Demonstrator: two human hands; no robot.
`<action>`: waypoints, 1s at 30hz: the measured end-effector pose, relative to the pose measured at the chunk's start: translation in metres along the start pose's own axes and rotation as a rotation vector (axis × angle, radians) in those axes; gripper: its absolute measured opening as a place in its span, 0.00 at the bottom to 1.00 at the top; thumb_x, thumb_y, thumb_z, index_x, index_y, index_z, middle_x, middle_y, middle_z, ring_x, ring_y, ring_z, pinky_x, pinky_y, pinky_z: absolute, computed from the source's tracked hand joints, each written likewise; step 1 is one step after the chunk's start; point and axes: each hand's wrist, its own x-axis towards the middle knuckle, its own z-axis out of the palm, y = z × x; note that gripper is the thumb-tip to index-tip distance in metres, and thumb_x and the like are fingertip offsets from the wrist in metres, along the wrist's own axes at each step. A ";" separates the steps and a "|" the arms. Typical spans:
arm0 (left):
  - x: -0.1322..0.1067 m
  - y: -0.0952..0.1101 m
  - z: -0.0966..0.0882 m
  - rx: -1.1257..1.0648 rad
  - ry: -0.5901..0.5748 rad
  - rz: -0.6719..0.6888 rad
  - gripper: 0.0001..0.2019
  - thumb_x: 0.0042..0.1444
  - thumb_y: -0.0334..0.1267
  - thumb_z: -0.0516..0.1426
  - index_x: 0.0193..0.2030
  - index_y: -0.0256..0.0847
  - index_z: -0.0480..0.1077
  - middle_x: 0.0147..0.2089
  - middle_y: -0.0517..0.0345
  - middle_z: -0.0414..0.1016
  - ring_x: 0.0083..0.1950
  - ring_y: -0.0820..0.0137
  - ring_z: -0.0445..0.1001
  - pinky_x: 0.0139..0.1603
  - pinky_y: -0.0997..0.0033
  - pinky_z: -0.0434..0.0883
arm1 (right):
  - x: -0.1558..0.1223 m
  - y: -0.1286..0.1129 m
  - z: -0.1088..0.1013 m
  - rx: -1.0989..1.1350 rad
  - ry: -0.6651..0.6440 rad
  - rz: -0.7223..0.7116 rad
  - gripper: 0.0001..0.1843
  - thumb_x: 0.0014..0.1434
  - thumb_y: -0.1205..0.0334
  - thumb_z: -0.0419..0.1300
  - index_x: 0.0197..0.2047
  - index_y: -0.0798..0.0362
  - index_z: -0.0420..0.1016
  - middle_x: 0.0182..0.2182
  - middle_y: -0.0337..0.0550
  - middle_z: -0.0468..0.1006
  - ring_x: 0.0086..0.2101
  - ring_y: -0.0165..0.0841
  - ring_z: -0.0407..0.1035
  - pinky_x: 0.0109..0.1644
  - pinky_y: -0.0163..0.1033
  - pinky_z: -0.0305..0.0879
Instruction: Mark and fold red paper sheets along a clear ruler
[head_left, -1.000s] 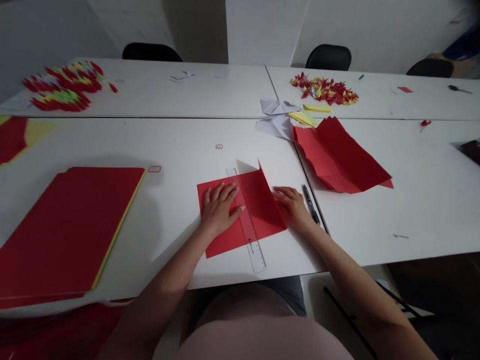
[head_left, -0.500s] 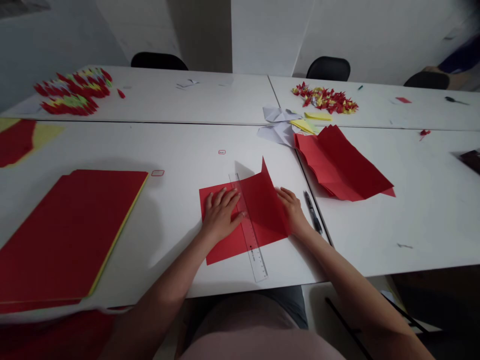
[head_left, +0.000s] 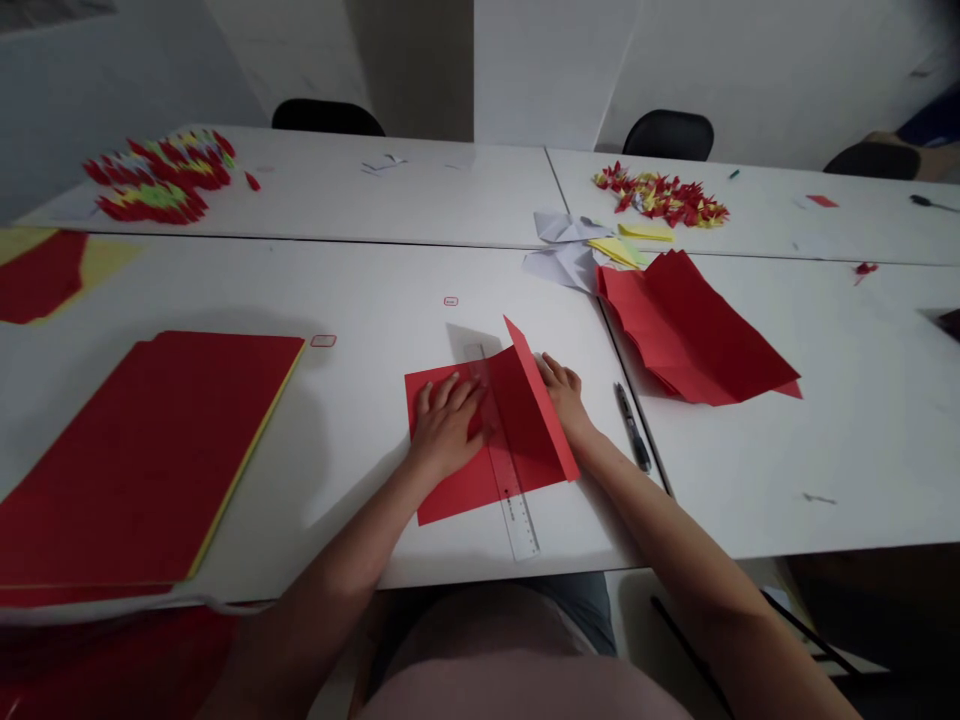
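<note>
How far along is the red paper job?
Done: two heaps of small folded paper figures on the far tables, plus a pleated red sheet.
In hand: a red sheet with its flap raised, left hand flat on it, right hand at the flap, clear ruler across it.
Left: a stack of red paper.

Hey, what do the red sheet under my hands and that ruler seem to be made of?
The red sheet looks like thin matte paper: it bends into a crisp fold and shows no shine. The ruler seems to be clear plastic, since the red sheet shows through it and its scale marks look printed on, though the exact plastic can't be told from here.
</note>
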 end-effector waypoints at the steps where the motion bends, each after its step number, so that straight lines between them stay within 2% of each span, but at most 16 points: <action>1: 0.000 0.000 0.000 -0.003 0.000 0.000 0.29 0.64 0.47 0.52 0.71 0.47 0.59 0.73 0.56 0.58 0.76 0.54 0.47 0.74 0.43 0.40 | 0.001 -0.001 0.001 0.003 0.008 0.010 0.27 0.66 0.59 0.53 0.67 0.42 0.64 0.70 0.48 0.58 0.69 0.49 0.46 0.64 0.57 0.49; 9: 0.000 0.000 0.000 -0.023 -0.002 -0.001 0.29 0.64 0.48 0.52 0.71 0.47 0.58 0.73 0.58 0.57 0.76 0.54 0.46 0.74 0.41 0.40 | 0.001 0.000 0.010 0.022 0.047 0.026 0.29 0.65 0.62 0.50 0.69 0.43 0.61 0.68 0.50 0.60 0.67 0.49 0.49 0.65 0.59 0.47; 17: -0.001 0.000 0.001 -0.033 -0.007 -0.003 0.29 0.63 0.47 0.54 0.71 0.47 0.59 0.73 0.57 0.58 0.76 0.54 0.47 0.75 0.42 0.39 | -0.002 0.000 0.010 0.022 0.047 0.017 0.27 0.66 0.60 0.49 0.68 0.45 0.62 0.67 0.51 0.62 0.68 0.48 0.48 0.66 0.59 0.47; 22: -0.001 0.000 0.002 -0.037 0.005 0.007 0.29 0.63 0.47 0.54 0.70 0.47 0.59 0.73 0.58 0.58 0.76 0.54 0.46 0.75 0.42 0.39 | -0.003 -0.002 0.008 0.029 0.055 0.017 0.27 0.65 0.60 0.51 0.67 0.43 0.63 0.67 0.49 0.63 0.68 0.49 0.49 0.66 0.59 0.47; 30: 0.000 -0.001 0.005 -0.026 0.045 0.033 0.29 0.64 0.48 0.53 0.70 0.45 0.60 0.72 0.56 0.60 0.75 0.54 0.48 0.74 0.43 0.39 | -0.002 -0.003 0.005 -0.040 -0.019 0.064 0.29 0.66 0.61 0.49 0.70 0.44 0.58 0.69 0.47 0.59 0.69 0.44 0.46 0.68 0.54 0.44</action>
